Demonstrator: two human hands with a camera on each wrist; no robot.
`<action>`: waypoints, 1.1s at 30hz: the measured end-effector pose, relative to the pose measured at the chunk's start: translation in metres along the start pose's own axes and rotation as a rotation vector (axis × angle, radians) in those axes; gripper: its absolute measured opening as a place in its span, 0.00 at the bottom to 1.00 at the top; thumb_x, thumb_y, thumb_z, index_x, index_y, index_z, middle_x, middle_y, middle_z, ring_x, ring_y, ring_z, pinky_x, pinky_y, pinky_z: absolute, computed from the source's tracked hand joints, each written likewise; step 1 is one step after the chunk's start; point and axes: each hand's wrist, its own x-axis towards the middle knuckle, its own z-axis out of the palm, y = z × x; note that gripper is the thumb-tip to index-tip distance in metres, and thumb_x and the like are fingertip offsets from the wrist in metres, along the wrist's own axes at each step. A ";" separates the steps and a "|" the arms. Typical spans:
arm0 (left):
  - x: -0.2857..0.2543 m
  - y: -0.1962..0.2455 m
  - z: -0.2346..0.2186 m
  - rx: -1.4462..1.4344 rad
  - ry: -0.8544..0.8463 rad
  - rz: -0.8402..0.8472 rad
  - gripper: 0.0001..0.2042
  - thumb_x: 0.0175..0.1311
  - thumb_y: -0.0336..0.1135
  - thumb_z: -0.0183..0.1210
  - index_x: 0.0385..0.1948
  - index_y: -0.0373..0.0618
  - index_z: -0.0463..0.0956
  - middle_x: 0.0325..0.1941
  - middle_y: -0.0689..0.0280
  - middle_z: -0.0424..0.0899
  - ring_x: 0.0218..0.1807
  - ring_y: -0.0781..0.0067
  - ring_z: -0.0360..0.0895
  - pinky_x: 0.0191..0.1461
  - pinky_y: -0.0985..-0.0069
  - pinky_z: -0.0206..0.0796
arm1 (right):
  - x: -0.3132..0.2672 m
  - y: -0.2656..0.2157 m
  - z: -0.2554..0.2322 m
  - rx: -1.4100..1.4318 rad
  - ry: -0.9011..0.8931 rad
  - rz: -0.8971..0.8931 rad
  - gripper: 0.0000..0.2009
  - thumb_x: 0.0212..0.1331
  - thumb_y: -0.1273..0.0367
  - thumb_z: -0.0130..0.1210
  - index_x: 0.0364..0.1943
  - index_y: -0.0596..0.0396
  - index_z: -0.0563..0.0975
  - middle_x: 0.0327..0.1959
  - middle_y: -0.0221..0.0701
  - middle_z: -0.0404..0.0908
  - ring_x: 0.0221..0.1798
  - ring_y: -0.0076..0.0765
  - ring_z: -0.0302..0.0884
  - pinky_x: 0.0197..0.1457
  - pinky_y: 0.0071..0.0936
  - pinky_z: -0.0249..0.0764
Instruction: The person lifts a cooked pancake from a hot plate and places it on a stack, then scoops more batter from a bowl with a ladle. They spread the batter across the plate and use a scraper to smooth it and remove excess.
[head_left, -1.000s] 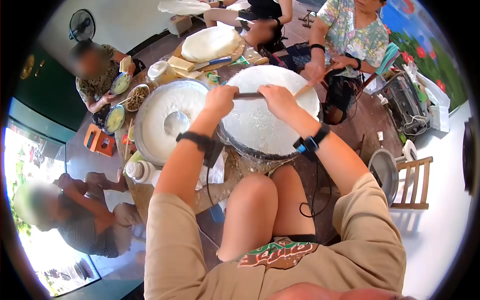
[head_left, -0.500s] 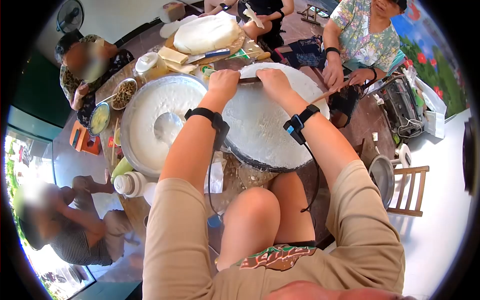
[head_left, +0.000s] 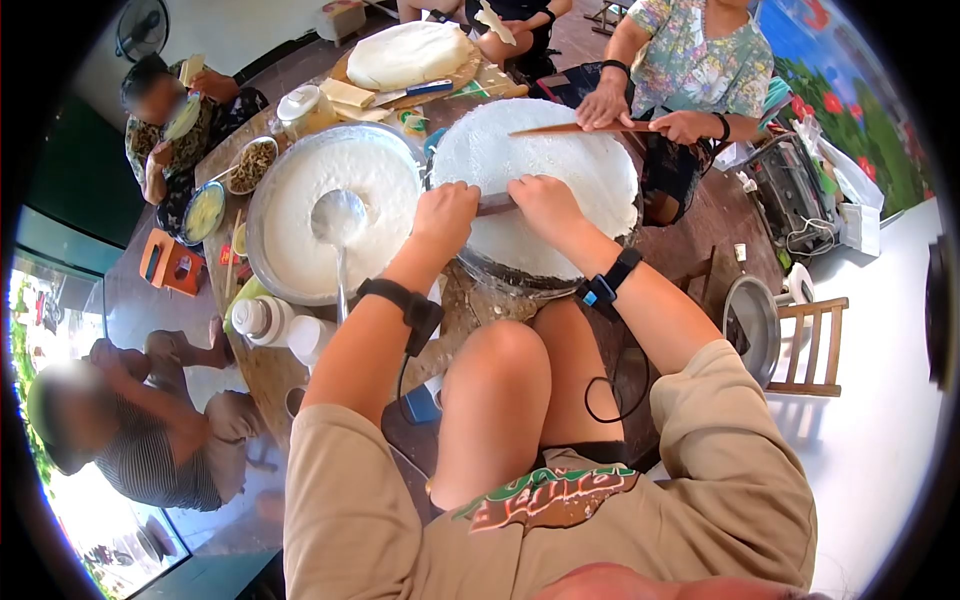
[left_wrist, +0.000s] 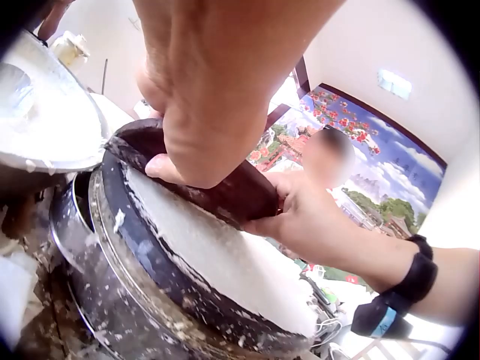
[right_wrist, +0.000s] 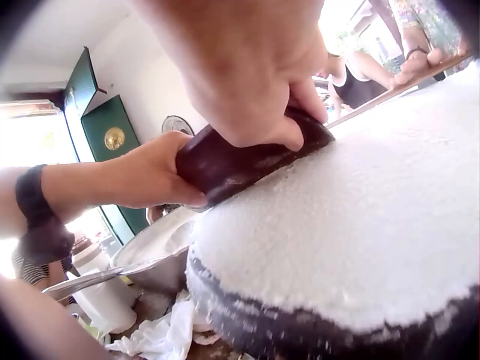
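My left hand [head_left: 447, 215] and right hand [head_left: 547, 208] grip opposite ends of a dark brown curved scraper [head_left: 495, 204]. It stands on edge at the white batter layer [head_left: 470, 150] that coats a round griddle [head_left: 530, 282], over its near left part. In the left wrist view the scraper [left_wrist: 236, 196] is close by the dark griddle rim [left_wrist: 150, 247], thumbs on its near face. From the right wrist view, the lower edge of the scraper [right_wrist: 232, 169] meets the rough white layer [right_wrist: 337, 232]. Another person's hands hold a long wooden stick [head_left: 570, 129] over the griddle's far side.
Left of the griddle stands a metal basin [head_left: 258, 265] of white batter with a ladle [head_left: 340, 216] in it. Behind lie a pile of pale flat sheets [head_left: 405, 55], a knife [head_left: 425, 89] and a lidded jar [head_left: 303, 110]. White bottles [head_left: 262, 320] stand near my left arm.
Both hands have drawn the scraper from the griddle's far side toward me. The other person's wooden stick has moved in over the far part of the griddle.
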 end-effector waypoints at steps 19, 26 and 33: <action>-0.065 0.092 -0.005 0.017 -0.105 0.105 0.08 0.45 0.23 0.56 0.28 0.46 0.72 0.30 0.64 0.76 0.38 0.62 0.78 0.37 0.70 0.70 | -0.120 -0.040 -0.034 -0.019 -0.023 0.108 0.03 0.44 0.75 0.51 0.26 0.54 0.72 0.27 0.34 0.76 0.31 0.42 0.78 0.32 0.33 0.76; -0.058 0.098 -0.026 -0.054 -0.193 0.145 0.05 0.44 0.24 0.55 0.25 0.45 0.74 0.29 0.61 0.78 0.39 0.58 0.77 0.38 0.66 0.70 | -0.136 -0.033 -0.061 0.114 -0.097 0.133 0.03 0.45 0.76 0.50 0.26 0.55 0.72 0.26 0.39 0.75 0.32 0.48 0.77 0.33 0.38 0.74; 0.005 0.011 -0.073 -0.008 -0.116 0.030 0.08 0.48 0.25 0.51 0.27 0.48 0.77 0.29 0.61 0.79 0.39 0.56 0.77 0.41 0.62 0.68 | -0.017 -0.013 -0.074 0.268 0.028 0.054 0.06 0.47 0.79 0.48 0.31 0.57 0.72 0.23 0.44 0.76 0.30 0.53 0.77 0.33 0.44 0.71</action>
